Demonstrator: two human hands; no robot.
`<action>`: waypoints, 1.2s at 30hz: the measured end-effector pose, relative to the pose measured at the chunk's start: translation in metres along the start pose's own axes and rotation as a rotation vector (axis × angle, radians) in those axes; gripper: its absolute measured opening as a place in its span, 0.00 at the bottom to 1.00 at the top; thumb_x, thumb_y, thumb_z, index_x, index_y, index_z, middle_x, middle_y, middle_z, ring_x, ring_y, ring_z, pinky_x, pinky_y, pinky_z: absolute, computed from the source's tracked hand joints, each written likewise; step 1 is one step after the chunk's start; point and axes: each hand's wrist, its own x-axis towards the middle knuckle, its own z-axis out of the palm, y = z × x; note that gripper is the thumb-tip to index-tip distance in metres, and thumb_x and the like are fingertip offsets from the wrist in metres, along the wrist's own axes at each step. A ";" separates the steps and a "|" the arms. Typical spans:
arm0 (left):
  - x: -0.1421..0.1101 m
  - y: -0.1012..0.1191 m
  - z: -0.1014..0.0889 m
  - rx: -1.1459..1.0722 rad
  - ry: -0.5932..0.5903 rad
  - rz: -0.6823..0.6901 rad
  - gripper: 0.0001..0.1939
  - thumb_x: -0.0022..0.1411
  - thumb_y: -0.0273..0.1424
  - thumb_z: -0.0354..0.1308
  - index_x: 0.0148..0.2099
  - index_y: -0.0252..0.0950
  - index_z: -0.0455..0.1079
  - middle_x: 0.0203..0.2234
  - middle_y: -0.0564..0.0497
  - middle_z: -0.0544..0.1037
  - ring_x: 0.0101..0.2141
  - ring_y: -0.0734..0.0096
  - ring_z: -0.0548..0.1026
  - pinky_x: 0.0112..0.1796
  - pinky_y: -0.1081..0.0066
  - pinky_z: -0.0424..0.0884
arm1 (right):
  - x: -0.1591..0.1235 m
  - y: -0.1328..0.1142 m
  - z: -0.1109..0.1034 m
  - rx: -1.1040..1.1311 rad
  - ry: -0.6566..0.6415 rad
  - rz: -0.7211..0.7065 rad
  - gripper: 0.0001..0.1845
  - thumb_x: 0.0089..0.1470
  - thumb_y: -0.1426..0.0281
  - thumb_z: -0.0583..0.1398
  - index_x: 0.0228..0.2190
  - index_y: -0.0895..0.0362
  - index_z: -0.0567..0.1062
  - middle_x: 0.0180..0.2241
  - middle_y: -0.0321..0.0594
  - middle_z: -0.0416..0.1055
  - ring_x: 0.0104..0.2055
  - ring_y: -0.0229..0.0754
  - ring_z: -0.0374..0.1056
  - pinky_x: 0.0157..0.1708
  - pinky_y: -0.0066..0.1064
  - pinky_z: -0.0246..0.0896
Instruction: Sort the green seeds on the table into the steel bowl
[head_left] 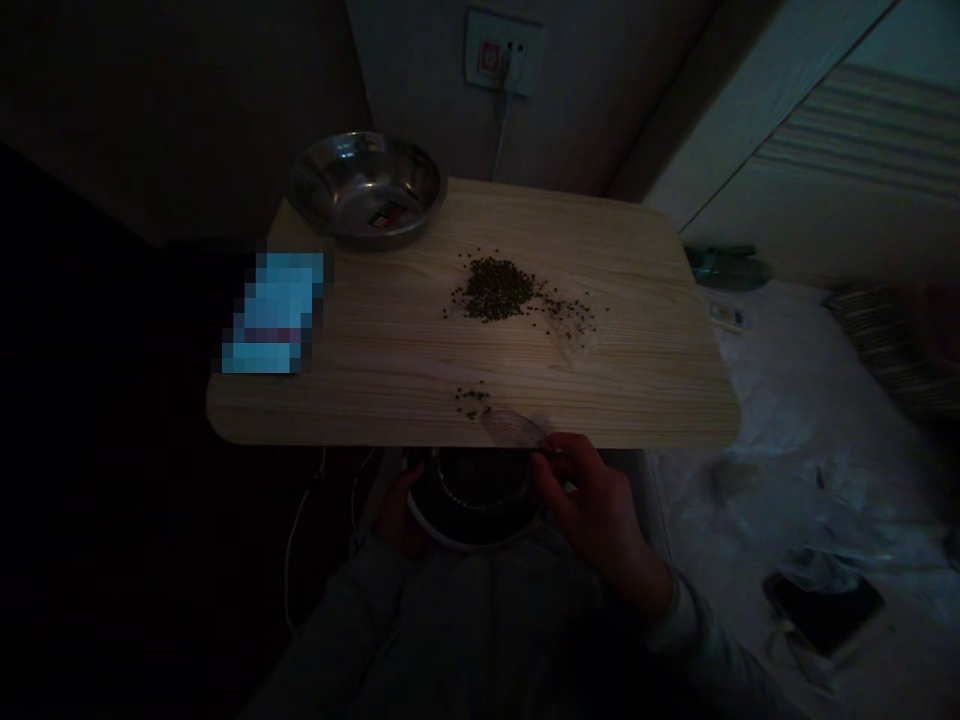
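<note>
Below the table's front edge, my left hand (pixel 401 515) grips the left side of a dark round container (pixel 480 485) with a pale rim. My right hand (pixel 596 500) is closed in a pinch on a thin, see-through piece with a rounded outline (pixel 514 428), its exact kind unclear. The tip of that piece touches or nearly touches a few small greenish beans (pixel 472 402) at the table's front. Farther back lies a larger pile of the same beans (pixel 496 288), with a looser scatter of beans (pixel 571 318) to its right. Dim light hides the container's contents.
A shiny metal basin (pixel 367 190) stands at the table's back left corner. A lit, blurred-out screen (pixel 277 315) lies on the left of the wooden table (pixel 637 380). Behind is a wall socket (pixel 504 52) with a plugged cable. A green bottle (pixel 727 268) lies at right.
</note>
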 end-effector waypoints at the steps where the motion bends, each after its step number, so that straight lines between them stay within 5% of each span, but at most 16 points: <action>1: 0.000 0.001 0.001 0.000 0.000 -0.021 0.08 0.50 0.32 0.58 0.34 0.39 0.76 0.29 0.48 0.82 0.45 0.54 0.74 0.47 0.57 0.68 | 0.000 0.000 0.000 -0.001 -0.001 -0.002 0.08 0.54 0.65 0.54 0.34 0.57 0.68 0.19 0.33 0.71 0.19 0.34 0.68 0.18 0.21 0.58; 6: -0.002 0.001 0.006 -0.002 0.027 -0.017 0.05 0.50 0.29 0.59 0.29 0.39 0.76 0.25 0.49 0.81 0.43 0.56 0.76 0.47 0.59 0.68 | -0.002 0.002 -0.002 -0.017 0.010 0.004 0.09 0.54 0.64 0.54 0.34 0.56 0.69 0.18 0.33 0.70 0.18 0.33 0.66 0.18 0.21 0.59; 11: 0.000 -0.002 -0.003 0.017 -0.007 0.120 0.10 0.50 0.30 0.60 0.37 0.43 0.76 0.32 0.49 0.81 0.47 0.55 0.73 0.47 0.58 0.68 | -0.004 0.006 -0.002 -0.017 0.021 0.016 0.09 0.54 0.64 0.54 0.34 0.56 0.69 0.19 0.33 0.70 0.19 0.33 0.66 0.18 0.21 0.60; 23: 0.011 -0.005 -0.015 0.040 -0.024 0.085 0.14 0.50 0.34 0.59 0.41 0.44 0.75 0.32 0.49 0.81 0.45 0.53 0.74 0.45 0.54 0.69 | -0.002 0.005 -0.002 -0.031 0.028 0.032 0.10 0.54 0.63 0.54 0.34 0.56 0.69 0.19 0.34 0.71 0.19 0.34 0.67 0.19 0.22 0.60; 36: 0.005 -0.004 -0.007 0.039 -0.012 0.079 0.14 0.48 0.34 0.61 0.40 0.43 0.75 0.35 0.48 0.81 0.46 0.53 0.73 0.47 0.55 0.68 | 0.002 0.003 -0.005 -0.025 0.001 0.087 0.10 0.53 0.63 0.54 0.35 0.56 0.68 0.21 0.35 0.72 0.22 0.36 0.69 0.21 0.23 0.61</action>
